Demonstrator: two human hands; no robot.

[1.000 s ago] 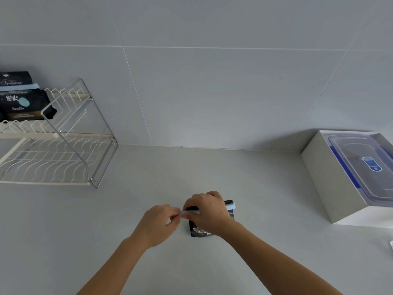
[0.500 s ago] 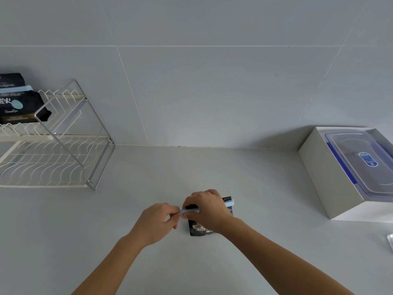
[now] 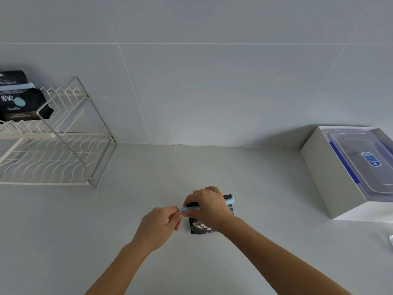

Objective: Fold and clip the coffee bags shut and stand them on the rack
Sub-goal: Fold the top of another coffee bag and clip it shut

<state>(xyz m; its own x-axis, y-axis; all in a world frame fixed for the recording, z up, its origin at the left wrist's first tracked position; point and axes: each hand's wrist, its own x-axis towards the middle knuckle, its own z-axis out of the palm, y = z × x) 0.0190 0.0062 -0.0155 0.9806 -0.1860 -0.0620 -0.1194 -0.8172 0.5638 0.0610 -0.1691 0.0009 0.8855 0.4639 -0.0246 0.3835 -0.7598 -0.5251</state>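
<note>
A small black coffee bag (image 3: pixel 201 227) lies on the grey counter in front of me. A pale blue clip (image 3: pixel 230 201) runs across its folded top. My right hand (image 3: pixel 207 206) covers the bag's top and presses on the clip. My left hand (image 3: pixel 158 223) pinches the clip's left end with its fingertips. At the far left a white wire rack (image 3: pixel 49 158) holds two black coffee bags (image 3: pixel 19 105) on its upper tier, one with a pale blue clip.
A white box (image 3: pixel 325 173) at the right holds a clear plastic container with a blue-edged lid (image 3: pixel 361 165). A small silvery thing (image 3: pixel 390 241) shows at the right edge. A tiled wall rises behind the counter.
Both hands stay on the clip and the bag. My view has drifted slightly, so the rack and the box shift a little in the frame.
</note>
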